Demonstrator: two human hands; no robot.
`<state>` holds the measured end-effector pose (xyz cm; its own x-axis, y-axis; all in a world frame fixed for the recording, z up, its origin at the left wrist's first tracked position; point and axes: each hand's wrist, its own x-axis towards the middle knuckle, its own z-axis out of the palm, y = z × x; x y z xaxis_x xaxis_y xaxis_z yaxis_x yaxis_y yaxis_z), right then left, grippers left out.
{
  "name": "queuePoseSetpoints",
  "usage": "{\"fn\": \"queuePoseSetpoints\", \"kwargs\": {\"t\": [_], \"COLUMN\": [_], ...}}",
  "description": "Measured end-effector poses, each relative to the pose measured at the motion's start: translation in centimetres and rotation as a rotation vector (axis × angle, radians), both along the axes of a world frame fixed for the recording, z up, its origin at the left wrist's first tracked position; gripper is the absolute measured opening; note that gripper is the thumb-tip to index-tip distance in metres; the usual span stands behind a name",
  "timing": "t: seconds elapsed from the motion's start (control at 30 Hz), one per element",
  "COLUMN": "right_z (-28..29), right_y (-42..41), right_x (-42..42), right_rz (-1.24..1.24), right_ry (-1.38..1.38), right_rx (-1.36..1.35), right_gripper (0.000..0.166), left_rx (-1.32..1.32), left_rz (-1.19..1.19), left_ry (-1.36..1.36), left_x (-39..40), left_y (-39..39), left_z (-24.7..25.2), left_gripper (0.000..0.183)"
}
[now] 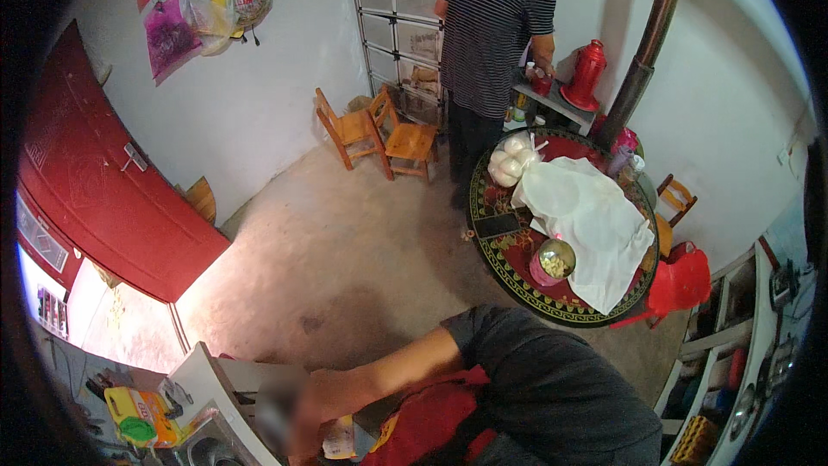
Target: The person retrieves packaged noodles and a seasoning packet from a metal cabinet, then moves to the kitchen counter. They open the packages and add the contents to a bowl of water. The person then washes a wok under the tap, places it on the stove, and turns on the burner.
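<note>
From the lower right, a bare forearm in a dark grey short sleeve stretches leftward above a red apron (433,417); it appears to be my right arm. My right hand (304,427) is at the bottom, beside the edge of a white cabinet (223,378) with a metal sink (217,443). Blur covers the hand and whatever is at its fingers, so its grip cannot be made out. Just right of the hand shows a yellow-and-white printed packet (339,438). My left hand is out of view.
A person (498,32) in a striped shirt stands by a shelf rack (394,19). The round table (482,243) holds a white cloth (595,220), bagged buns (512,160), a phone (497,226) and a metal bowl (556,259). Wooden chairs (411,141) and a red door (116,181) stand beyond.
</note>
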<state>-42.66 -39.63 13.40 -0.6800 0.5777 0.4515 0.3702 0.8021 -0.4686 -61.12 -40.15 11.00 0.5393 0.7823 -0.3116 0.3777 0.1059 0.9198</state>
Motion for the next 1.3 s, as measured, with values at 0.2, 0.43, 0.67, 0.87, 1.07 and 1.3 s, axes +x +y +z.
{"fn": "queuePoseSetpoints", "kwargs": {"t": [0.2, 0.43, 0.67, 0.87, 1.07, 1.3], "right_z": [2.5, 1.3, 5.3, 8.7, 13.4, 8.3], "right_y": [2.6, 7.7, 14.2, 19.8, 26.5, 40.0], "right_x": [4.8, 2.5, -1.8, -4.7, -3.2, -14.2], "right_rz": [0.158, 0.482, 0.586, 0.562, 0.301, 0.022], "right_ry": [-0.106, 0.036, -0.016, -0.159, -0.043, 0.505], "right_rx": [-0.197, -0.938, -0.964, -1.117, -1.599, -1.437], "right_gripper": [0.029, 0.039, 0.043, 0.036, 0.024, 0.018], "left_rx": [-0.001, 0.071, 0.293, 0.486, 0.309, 0.277], "left_rz": [-0.175, -0.487, -0.650, -0.667, -0.298, 0.104], "left_ry": [0.085, 0.207, 0.261, 0.235, -0.113, -0.107], "left_x": [3.0, 2.5, -1.2, -5.9, -14.6, -20.1], "left_y": [4.4, 7.7, 11.3, 16.2, 15.0, 15.1], "left_z": [2.2, 6.0, 9.2, 9.9, 6.8, 6.3], "left_gripper": [0.035, 0.027, 0.022, 0.021, 0.019, 0.025]}}
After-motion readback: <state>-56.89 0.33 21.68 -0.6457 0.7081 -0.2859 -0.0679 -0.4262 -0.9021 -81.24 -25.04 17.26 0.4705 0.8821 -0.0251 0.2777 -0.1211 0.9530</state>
